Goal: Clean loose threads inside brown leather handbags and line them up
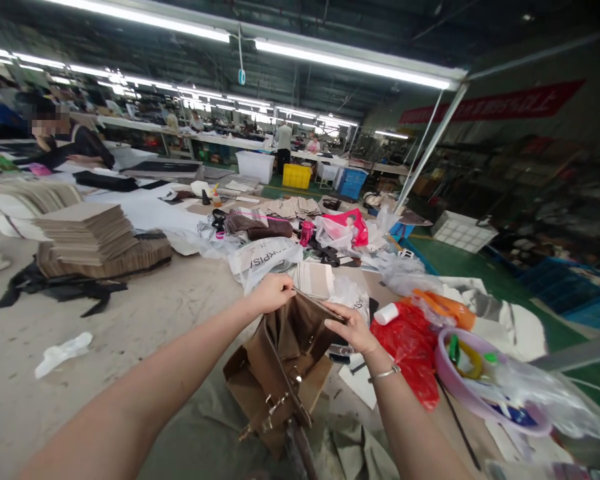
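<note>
Holding a brown bag (pixel 267 350) by its edge, left grip (pixel 290 289) and right grip (pixel 331 315) pinch it beside a red sack (pixel 410 343).

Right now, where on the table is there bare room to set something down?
The widest bare patch of table lies between the stacked beige pieces, the white scrap and the left forearm. Crowded: beyond the brown bag, with a printed plastic bag, and rightward, with red plastic and a purple basin.

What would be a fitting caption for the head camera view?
Both hands grip the rim of a brown bag beside a red plastic bag on a cluttered worktable.
</note>
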Demonstrator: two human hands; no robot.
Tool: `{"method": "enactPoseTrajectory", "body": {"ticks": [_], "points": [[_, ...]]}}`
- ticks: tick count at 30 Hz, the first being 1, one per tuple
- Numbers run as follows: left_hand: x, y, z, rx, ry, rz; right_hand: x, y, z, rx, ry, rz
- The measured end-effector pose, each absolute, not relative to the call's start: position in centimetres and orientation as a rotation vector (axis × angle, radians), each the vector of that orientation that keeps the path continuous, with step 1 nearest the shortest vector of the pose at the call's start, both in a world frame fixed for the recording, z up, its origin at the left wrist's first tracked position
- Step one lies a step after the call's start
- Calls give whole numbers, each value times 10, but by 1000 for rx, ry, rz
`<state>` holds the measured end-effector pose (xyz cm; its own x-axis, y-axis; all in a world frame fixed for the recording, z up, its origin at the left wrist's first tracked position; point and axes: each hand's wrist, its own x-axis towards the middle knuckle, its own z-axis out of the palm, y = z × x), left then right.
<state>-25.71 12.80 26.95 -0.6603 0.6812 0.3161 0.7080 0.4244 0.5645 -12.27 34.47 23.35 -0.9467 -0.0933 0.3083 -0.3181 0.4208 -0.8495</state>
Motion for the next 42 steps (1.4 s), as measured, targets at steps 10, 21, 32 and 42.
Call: {"method": "enactPoseTrajectory", "body": {"ticks": [10, 21, 32, 42], "points": [[-262, 130, 265, -1249, -2591, -1150, -130, 333, 238, 97, -2438, 1227], [-261, 130, 265, -1242, -2604, -1128, -135, 327, 244, 10, -2467, 1022], [-256, 132, 266, -1207, -2610, -1146, -135, 324, 259, 35, -2650, 1152], [-258, 132, 265, -1203, -2616, -1136, -157, 294, 273, 28, -2802, 412]]}}
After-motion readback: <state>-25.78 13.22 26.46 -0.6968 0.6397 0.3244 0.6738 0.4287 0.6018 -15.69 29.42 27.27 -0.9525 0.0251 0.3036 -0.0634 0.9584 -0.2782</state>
